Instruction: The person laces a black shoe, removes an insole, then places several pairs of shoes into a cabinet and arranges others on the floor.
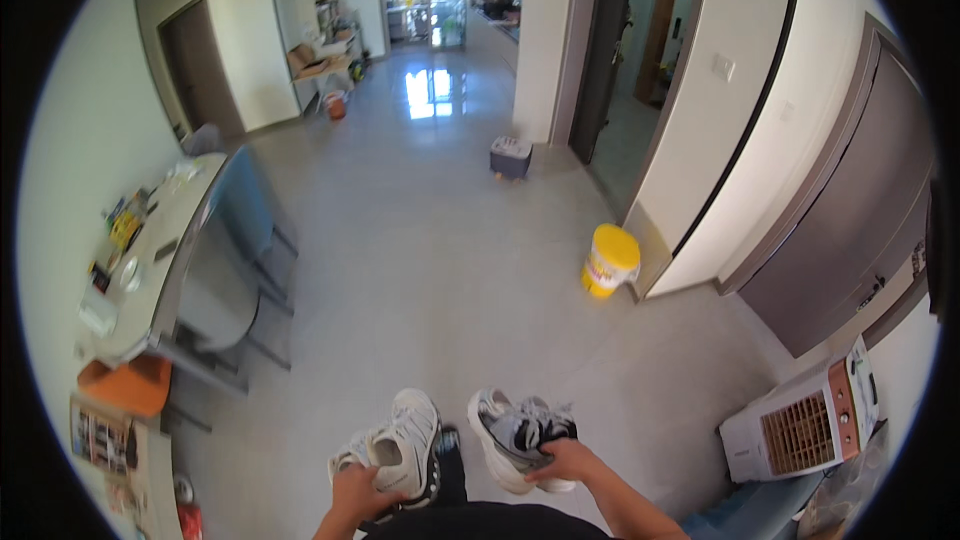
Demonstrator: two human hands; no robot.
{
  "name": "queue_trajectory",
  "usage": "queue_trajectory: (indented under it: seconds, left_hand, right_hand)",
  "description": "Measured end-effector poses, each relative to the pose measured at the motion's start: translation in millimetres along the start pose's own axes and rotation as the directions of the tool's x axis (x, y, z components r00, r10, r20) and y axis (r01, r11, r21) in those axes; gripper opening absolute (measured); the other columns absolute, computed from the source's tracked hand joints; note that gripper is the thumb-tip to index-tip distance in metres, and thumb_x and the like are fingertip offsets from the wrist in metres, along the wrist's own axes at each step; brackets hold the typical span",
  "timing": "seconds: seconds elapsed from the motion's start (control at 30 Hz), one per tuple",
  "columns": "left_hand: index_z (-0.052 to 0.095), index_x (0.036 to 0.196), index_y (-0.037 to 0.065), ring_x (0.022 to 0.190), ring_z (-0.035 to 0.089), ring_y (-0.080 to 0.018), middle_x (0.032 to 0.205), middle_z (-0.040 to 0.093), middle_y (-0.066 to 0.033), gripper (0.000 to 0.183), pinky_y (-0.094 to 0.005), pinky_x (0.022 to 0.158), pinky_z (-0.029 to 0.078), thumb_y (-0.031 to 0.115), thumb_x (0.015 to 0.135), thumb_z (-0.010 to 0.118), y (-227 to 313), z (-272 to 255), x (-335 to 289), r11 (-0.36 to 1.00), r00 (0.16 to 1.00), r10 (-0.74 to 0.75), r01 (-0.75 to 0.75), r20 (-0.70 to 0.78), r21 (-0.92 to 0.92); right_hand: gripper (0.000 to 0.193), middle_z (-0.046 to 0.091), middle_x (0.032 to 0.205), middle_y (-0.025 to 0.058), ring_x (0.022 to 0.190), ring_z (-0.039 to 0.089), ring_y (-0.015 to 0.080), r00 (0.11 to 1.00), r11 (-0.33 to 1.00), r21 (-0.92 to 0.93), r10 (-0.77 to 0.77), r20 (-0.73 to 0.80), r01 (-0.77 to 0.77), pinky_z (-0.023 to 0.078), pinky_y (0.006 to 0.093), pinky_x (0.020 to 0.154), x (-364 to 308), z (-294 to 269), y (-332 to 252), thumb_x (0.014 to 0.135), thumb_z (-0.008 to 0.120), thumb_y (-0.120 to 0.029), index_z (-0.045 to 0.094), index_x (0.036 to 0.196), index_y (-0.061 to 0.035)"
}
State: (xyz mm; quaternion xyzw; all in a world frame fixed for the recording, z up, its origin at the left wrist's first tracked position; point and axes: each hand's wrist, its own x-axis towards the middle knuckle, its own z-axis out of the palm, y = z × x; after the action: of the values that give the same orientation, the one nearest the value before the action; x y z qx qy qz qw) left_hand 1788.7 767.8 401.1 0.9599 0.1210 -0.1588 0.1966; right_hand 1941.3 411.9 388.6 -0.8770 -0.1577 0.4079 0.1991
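Observation:
At the lower middle of the head view, my left hand (362,496) grips a pair of white sneakers (405,440) with dark-edged soles. Its fingers close round the heel end, and the toes point forward. To the right, my right hand (570,463) is closed on a pair of grey and white sneakers (510,435) with black parts and thick pale soles. Both pairs hang above the floor in front of my body, with a gap between them. A dark trouser leg and part of a foot show below the white pair.
On the left stands a long table (190,202) with blue, grey and orange chairs. A yellow-lidded bucket (610,260) is by the right wall corner, with a small grey box (511,157) farther off. An air cooler (800,425) sits at the lower right. Grey tiled floor (400,240) stretches ahead.

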Motion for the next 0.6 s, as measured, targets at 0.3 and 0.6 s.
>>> queue_trajectory:
  seconds: [0.3,0.6]
  left_hand:
    - [0.069,0.087,0.006,0.083,0.061,-0.0304,0.084,0.061,-0.0172,0.063,-0.0395,0.071,0.047,0.062,0.058,0.068,89,-140,383,0.971,0.971,0.199,-0.214,0.131,0.110]
    - [0.069,0.088,0.006,0.084,0.060,-0.0335,0.087,0.061,-0.0200,0.064,-0.0412,0.075,0.048,0.059,0.053,0.074,211,-227,706,0.971,0.973,0.233,-0.233,-0.009,-0.050]
  right_hand:
    - [0.090,0.062,0.110,0.0217,0.104,0.060,0.0301,0.912,0.886,0.343,0.380,-0.154,-0.311,0.045,0.0349,0.090,152,-240,35,0.052,0.078,-0.061,0.060,0.112,0.0033]
    - [0.078,0.064,0.099,0.0213,0.095,0.061,0.0339,0.921,0.950,0.235,0.268,-0.284,-0.205,0.048,0.0386,0.082,400,-495,115,0.056,0.073,-0.064,0.065,0.104,-0.0029]
